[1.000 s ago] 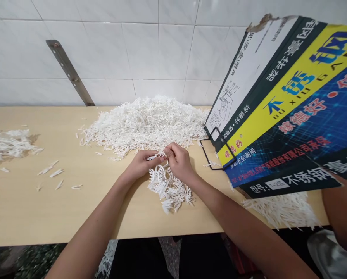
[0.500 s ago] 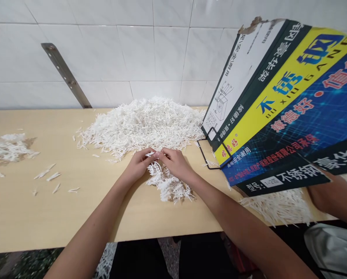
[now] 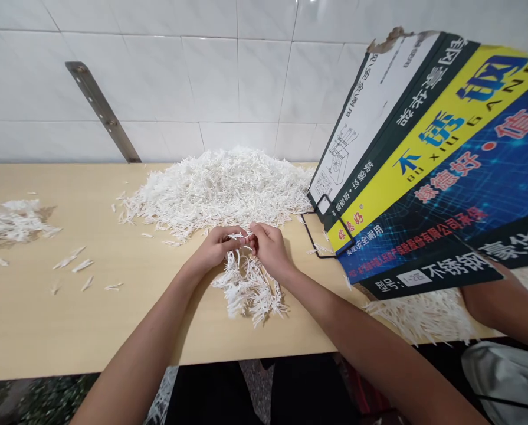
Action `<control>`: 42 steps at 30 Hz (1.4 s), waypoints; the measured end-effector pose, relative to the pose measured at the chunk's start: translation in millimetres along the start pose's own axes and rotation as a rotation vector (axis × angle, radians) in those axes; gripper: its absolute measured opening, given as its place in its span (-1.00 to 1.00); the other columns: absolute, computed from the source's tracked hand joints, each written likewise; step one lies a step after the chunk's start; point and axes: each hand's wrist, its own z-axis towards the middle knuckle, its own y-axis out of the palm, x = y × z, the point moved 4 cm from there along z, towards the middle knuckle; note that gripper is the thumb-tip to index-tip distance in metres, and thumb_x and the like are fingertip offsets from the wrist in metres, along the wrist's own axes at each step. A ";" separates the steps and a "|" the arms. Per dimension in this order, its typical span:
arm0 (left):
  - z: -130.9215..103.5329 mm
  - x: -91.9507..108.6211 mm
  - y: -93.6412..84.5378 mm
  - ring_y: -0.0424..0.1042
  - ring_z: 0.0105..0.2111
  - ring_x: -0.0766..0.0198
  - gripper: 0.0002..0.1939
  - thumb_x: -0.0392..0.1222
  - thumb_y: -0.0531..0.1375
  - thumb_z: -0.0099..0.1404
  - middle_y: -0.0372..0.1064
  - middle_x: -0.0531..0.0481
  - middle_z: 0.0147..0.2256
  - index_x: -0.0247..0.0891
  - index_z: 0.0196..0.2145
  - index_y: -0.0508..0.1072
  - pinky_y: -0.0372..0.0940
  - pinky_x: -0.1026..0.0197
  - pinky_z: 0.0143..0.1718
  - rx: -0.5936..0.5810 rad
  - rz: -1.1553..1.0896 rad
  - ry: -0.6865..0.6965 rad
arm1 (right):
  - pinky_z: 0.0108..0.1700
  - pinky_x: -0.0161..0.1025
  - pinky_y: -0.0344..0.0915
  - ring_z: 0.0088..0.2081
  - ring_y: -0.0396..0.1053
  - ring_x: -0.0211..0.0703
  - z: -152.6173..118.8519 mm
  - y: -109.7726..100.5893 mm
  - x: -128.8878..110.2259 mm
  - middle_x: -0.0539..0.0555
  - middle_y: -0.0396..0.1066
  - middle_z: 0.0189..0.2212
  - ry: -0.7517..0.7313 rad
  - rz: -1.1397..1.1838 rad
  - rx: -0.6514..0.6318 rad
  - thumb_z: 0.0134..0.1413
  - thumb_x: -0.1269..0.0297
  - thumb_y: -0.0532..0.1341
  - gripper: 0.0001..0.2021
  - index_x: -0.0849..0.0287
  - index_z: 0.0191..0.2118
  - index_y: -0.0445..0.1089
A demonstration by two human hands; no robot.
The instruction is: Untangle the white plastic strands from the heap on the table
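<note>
My left hand (image 3: 216, 250) and my right hand (image 3: 270, 249) meet over the middle of the table, fingertips pinched close together. Between the left fingers shows a small white branched piece (image 3: 236, 236). The right fingers are closed at the top of a bunch of white branched pieces (image 3: 251, 290), which look linked together and hang down onto the wood below both hands. Exactly what sits between the fingertips is partly hidden. Just beyond my hands rises a large heap of loose white pieces (image 3: 222, 189).
A printed cardboard sheet (image 3: 423, 159) stands on the right in a black wire stand (image 3: 317, 255). Behind it are another person's arm (image 3: 502, 304) and more white pieces (image 3: 423, 313). A smaller heap (image 3: 11, 224) and scattered pieces lie left. A metal bracket (image 3: 102, 112) leans on the tiled wall.
My fingertips have shifted slightly right, and the right hand has turned a little. The hanging bunch has swung left and sits lower on the table.
</note>
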 end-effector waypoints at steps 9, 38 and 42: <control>-17.4 -5.8 0.8 0.41 -0.43 0.20 -0.79 -0.07 0.37 0.13 0.47 -0.06 -0.46 -0.29 -0.43 0.59 0.24 0.20 -0.38 -0.170 0.027 -0.091 | -0.55 -0.30 0.14 -0.62 0.05 -0.32 7.1 -27.5 -7.5 -0.10 0.12 -0.60 -0.076 0.111 0.280 0.31 -0.10 0.09 -0.58 0.07 -0.47 0.14; -15.3 -11.1 -17.4 0.24 -0.50 0.29 -0.83 -0.11 0.26 0.21 0.31 0.04 -0.52 -0.28 -0.38 0.53 0.10 0.24 -0.44 0.059 0.215 -0.026 | -0.37 -0.30 0.28 -0.28 0.43 -0.19 10.3 -14.7 -16.9 0.07 0.49 -0.18 -0.235 -0.257 -0.040 0.19 0.19 0.24 -0.78 0.07 -0.06 0.45; -13.7 -11.7 -15.7 0.28 -0.47 0.30 -0.76 -0.04 0.27 0.25 0.38 0.02 -0.46 -0.29 -0.31 0.55 0.14 0.26 -0.41 0.059 0.212 -0.011 | -0.10 -0.22 0.32 -0.09 0.45 -0.14 -1.3 -3.3 -31.1 0.09 0.52 -0.05 -0.404 -0.486 -0.135 0.24 0.26 0.22 -0.79 0.09 -0.06 0.50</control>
